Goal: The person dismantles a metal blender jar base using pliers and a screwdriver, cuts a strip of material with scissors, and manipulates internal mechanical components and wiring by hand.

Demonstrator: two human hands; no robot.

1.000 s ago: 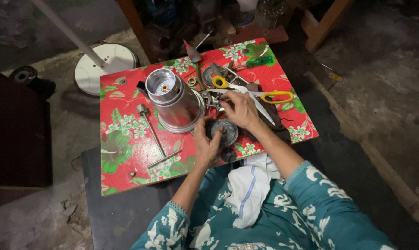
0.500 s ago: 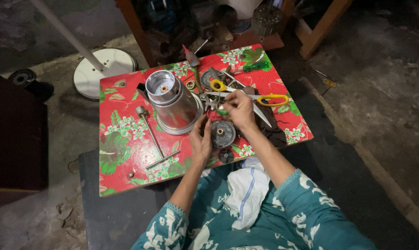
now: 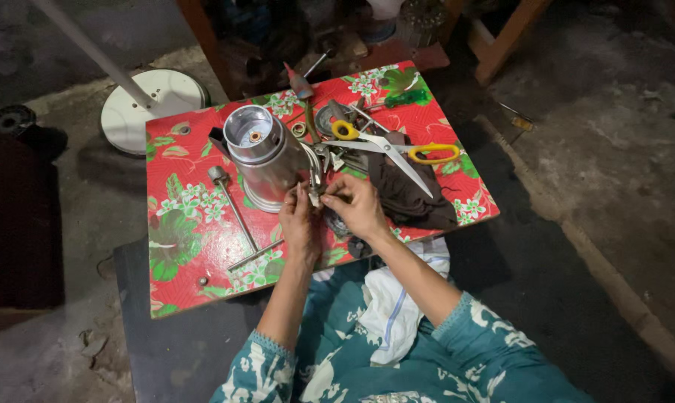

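Red table: empty steel jar.

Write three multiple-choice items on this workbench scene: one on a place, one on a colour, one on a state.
1. Where is the steel jar?
A. left of both hands
B. on the floor
C. on the lap

2. What colour are the scissors' handles?
A. blue
B. yellow
C. black

3. How do the left hand and right hand stand?
A. far apart
B. flat, open
C. together, pinching a small part

Key: 1 A, it stands on the red floral table; 2 B, both loops are yellow; 3 C, fingertips meet.
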